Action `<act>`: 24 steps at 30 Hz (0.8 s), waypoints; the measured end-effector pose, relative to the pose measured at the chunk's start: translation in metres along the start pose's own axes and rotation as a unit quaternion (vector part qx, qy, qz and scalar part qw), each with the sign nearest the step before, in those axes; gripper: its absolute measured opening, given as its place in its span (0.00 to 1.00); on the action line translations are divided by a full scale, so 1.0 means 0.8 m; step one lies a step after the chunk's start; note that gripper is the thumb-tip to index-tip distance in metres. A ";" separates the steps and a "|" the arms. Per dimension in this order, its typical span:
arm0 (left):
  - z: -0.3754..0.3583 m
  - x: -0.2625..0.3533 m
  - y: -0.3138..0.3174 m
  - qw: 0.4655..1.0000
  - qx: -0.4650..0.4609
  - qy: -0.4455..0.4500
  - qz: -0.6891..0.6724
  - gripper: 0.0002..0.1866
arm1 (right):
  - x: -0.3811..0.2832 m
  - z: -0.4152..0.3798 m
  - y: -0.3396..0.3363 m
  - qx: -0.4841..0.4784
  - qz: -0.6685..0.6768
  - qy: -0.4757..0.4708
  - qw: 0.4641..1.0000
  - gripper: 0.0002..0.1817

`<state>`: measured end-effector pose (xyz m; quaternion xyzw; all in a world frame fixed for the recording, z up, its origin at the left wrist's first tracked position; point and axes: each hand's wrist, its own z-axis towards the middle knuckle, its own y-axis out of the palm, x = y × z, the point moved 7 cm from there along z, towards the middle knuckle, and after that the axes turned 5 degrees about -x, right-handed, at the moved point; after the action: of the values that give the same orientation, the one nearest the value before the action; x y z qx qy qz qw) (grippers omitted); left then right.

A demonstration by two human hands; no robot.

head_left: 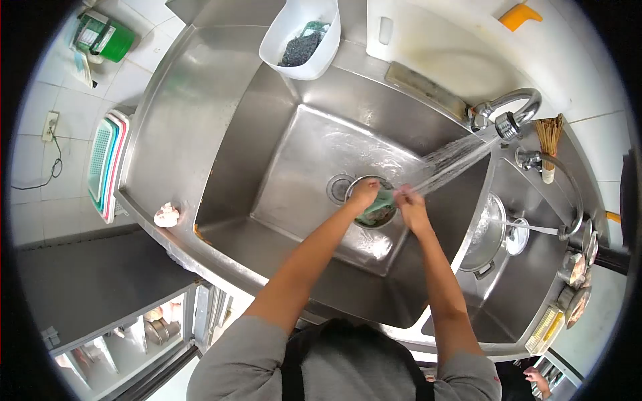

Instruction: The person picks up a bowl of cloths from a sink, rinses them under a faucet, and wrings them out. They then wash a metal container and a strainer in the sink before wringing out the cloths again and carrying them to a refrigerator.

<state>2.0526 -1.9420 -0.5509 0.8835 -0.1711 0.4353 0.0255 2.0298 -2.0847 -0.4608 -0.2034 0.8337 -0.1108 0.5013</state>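
Observation:
A thin green piece (383,200), perhaps a leaf or a scrap of cloth, stretches between my two hands over a round metal bowl (353,190) in the sink. My left hand (364,194) is closed on its left end, at the bowl's rim. My right hand (409,201) pinches the other end, right where the water stream (455,164) comes down. More green and brownish bits lie in the bowl, partly covered by my hands. What the green piece is I cannot tell.
A running faucet (509,125) stands at the sink's upper right; the drain (339,187) is left of the bowl. The right basin holds a large pot (485,234) under a second stream. A white tub (301,40) with scrubbers sits behind. A crumpled pinkish lump (166,215) rests on the left ledge.

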 end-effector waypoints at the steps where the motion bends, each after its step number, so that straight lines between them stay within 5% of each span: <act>1: 0.018 -0.016 0.008 0.998 0.032 0.056 0.000 0.15 | -0.014 -0.009 -0.009 0.002 -0.002 -0.002 1.000 0.04; 4: 0.006 -0.014 0.009 0.988 0.087 -0.037 -0.122 0.22 | -0.053 -0.028 -0.025 -0.030 0.162 -0.052 0.985 0.06; 6: 0.006 -0.014 0.021 0.980 0.054 -0.057 -0.181 0.23 | -0.059 -0.040 -0.042 0.008 0.378 -0.026 0.925 0.10; 8: 0.003 -0.012 0.037 0.967 0.021 -0.080 -0.239 0.24 | -0.026 -0.025 -0.035 0.040 0.400 -0.039 0.915 0.12; 10: -0.011 0.049 0.048 0.998 -0.007 0.051 0.023 0.21 | 0.035 -0.010 -0.029 0.151 0.357 0.091 0.917 0.19; 11: -0.036 0.086 0.052 0.994 0.045 0.089 0.035 0.19 | 0.059 0.000 -0.016 0.153 0.371 0.143 0.905 0.19; 14: -0.101 0.161 0.094 0.937 0.080 0.257 0.224 0.13 | 0.083 0.036 0.038 0.017 0.588 0.149 0.795 0.20; 15: -0.106 0.160 0.093 0.938 0.082 0.251 0.223 0.13 | 0.072 0.041 0.051 -0.031 0.643 0.129 0.755 0.20; 17: -0.145 0.191 0.089 0.811 0.220 0.436 0.323 0.13 | 0.056 0.052 0.062 -0.094 0.686 0.104 0.714 0.20; 21: -0.084 0.174 0.034 0.883 0.161 0.385 0.215 0.11 | 0.036 0.062 0.065 -0.116 0.686 0.100 0.711 0.20; 24: -0.084 0.161 0.027 0.912 0.200 0.319 0.161 0.10 | 0.025 0.063 0.070 -0.105 0.671 0.111 0.725 0.21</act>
<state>2.0671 -1.9856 -0.4117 0.6444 -0.2033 0.7175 -0.1695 2.0533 -2.0427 -0.5221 0.3719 0.8087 0.3205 0.3239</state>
